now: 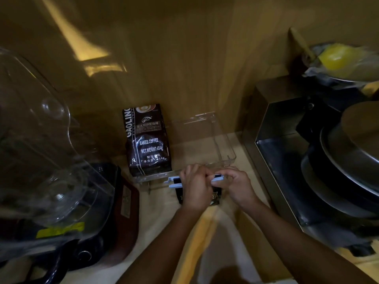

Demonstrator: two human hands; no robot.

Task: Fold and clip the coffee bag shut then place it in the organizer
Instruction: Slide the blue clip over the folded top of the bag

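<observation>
Pinching light-blue sealing clip point(174, 182) lengthwise across small dark coffee bag point(213, 198) top | left hand point(194, 186) and right hand point(235, 184) both closed on it | clear organizer point(229, 154) just beyond

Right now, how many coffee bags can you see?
2: one coffee bag stands in the clear organizer; the other bag is held in both hands in front of it, mostly hidden.

- Held coffee bag point(215, 198) mostly hidden behind both hands; print unreadable.
- Blue clip point(174, 182) middle covered by left hand point(195, 187).
- Glass jug point(41, 144) at left blurred, cut by frame edge.
- Stacked pans point(348, 160) at right cut off.
</observation>
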